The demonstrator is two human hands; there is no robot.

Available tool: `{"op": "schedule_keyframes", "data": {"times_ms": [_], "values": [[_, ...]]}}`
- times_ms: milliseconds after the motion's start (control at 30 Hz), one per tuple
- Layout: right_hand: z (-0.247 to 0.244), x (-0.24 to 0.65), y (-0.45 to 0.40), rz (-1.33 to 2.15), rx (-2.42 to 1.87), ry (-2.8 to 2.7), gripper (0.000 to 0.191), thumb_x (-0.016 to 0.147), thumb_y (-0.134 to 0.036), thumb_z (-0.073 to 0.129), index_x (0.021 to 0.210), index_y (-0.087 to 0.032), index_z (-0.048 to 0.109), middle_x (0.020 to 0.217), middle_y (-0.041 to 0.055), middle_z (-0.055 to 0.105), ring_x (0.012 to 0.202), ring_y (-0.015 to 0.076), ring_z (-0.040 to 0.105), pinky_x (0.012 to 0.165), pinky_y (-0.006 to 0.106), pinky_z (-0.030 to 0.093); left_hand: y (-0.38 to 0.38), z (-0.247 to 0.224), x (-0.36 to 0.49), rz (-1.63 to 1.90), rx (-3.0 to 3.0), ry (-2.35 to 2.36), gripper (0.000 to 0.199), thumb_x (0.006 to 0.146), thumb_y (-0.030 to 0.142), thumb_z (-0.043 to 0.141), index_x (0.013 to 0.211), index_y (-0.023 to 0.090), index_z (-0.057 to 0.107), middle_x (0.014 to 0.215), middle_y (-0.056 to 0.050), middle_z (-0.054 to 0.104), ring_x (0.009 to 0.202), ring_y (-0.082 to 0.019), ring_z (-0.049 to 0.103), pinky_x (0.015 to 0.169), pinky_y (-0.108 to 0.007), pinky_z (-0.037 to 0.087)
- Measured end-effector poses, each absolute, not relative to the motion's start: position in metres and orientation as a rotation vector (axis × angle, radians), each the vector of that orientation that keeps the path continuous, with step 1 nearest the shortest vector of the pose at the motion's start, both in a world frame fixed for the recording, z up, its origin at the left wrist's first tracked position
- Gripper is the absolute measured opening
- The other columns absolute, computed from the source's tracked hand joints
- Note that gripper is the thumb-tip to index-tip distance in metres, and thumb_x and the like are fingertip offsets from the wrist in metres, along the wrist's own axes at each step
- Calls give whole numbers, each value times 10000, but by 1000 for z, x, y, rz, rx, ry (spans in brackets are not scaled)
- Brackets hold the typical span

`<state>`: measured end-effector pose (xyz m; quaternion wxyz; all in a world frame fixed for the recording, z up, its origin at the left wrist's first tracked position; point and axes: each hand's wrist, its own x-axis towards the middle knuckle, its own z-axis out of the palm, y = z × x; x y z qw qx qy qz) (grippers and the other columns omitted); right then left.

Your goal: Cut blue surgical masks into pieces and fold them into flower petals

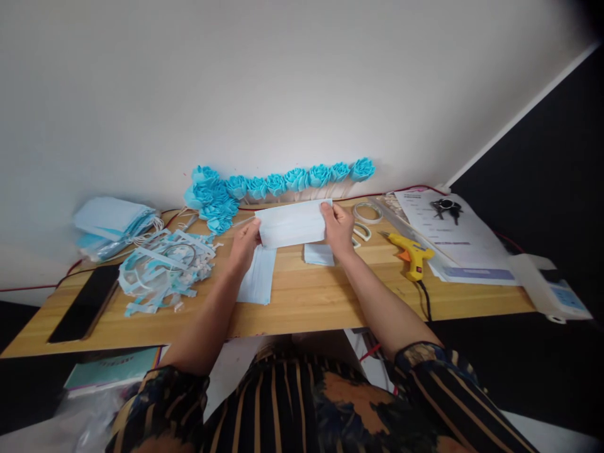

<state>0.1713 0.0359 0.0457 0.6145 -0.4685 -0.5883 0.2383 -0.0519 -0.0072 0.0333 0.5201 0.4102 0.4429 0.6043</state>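
Note:
A pale blue rectangular sheet [293, 224], like mask fabric, is stretched flat above the middle of the table. My left hand [246, 244] pinches its left end, and my right hand [338, 226] pinches its right end with the thumb on top. Below my left hand lies a pale blue sheet [257, 277] on the wood. A smaller folded pale blue piece [318, 254] rests left of my right wrist. White-handled scissors [362, 231] lie just right of my right hand, partly hidden by it.
Blue fabric flowers [296, 179] line the wall. On the table [302, 308], cut scraps [165, 267], a phone [85, 303] and stacked masks [113, 220] lie left. A tape roll [368, 212], yellow glue gun [411, 253], papers [443, 233] with keys [447, 207] and a white bottle [550, 286] are right.

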Motion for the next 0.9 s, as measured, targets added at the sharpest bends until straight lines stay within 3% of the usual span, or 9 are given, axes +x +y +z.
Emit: {"op": "schedule_keyframes", "data": {"times_ms": [133, 267, 367, 467, 600, 667, 733, 800, 900], "values": [[46, 171, 36, 587, -1052, -1341, 455, 880, -549, 554, 617, -204, 417, 603, -52, 308, 610, 100, 309, 566, 247, 277, -6, 28, -54, 1458, 1077, 1078, 355, 642, 446, 844, 672, 155, 643, 597, 21, 593, 537, -95, 493, 536, -222, 370], [46, 172, 37, 629, -1039, -1313, 418, 862, -541, 582, 645, -200, 476, 611, -50, 343, 614, 104, 323, 559, 244, 282, -4, 26, -57, 1507, 1050, 1030, 398, 739, 512, 750, 614, 171, 588, 553, 16, 542, 529, -113, 499, 535, -236, 393], [46, 174, 37, 668, -1037, -1366, 397, 864, -527, 578, 655, -199, 497, 607, -51, 350, 606, 105, 327, 553, 243, 279, -3, 30, -62, 1623, 1092, 1078, 379, 822, 545, 649, 792, 169, 679, 700, -24, 657, 627, -142, 595, 601, -252, 454], [46, 173, 33, 657, -1022, -1542, 401, 859, -494, 593, 615, -201, 469, 587, -55, 341, 596, 103, 337, 558, 246, 276, -7, 40, -67, 1696, 1345, 1171, 402, 852, 522, 632, 1032, 174, 720, 931, -69, 738, 857, -183, 678, 773, -283, 510], [47, 162, 22, 530, -914, -1818, 464, 879, -483, 604, 557, -199, 429, 539, -59, 367, 553, 94, 358, 576, 253, 296, -19, 55, -66, 1202, 1787, 1125, 561, 723, 470, 787, 1198, 184, 703, 1102, -108, 751, 956, -242, 691, 853, -331, 521], [51, 156, 17, 475, -826, -1947, 478, 912, -499, 575, 559, -194, 470, 539, -48, 428, 548, 95, 393, 597, 257, 322, -25, 58, -63, 992, 1905, 1167, 493, 678, 446, 819, 1093, 189, 751, 1053, -82, 764, 890, -242, 683, 781, -314, 518], [59, 153, 11, 416, -742, -2044, 490, 935, -519, 552, 572, -191, 525, 548, -29, 489, 557, 103, 439, 615, 266, 349, -28, 56, -60, 822, 1931, 1220, 330, 707, 448, 780, 894, 176, 780, 837, -39, 755, 705, -202, 641, 631, -279, 476], [72, 156, 1, 377, -640, -2069, 461, 948, -525, 539, 634, -195, 613, 600, 2, 577, 603, 126, 511, 655, 284, 393, -29, 52, -60, 761, 1877, 1267, 303, 715, 460, 758, 743, 159, 755, 678, -20, 695, 582, -165, 571, 532, -256, 407], [93, 178, -26, 572, -748, -1920, 323, 922, -525, 586, 849, -250, 738, 802, 48, 686, 832, 210, 642, 782, 370, 491, -26, 44, -64, 902, 1627, 1324, 337, 681, 477, 792, 733, 149, 733, 690, -38, 691, 582, -168, 576, 515, -252, 419]]}}
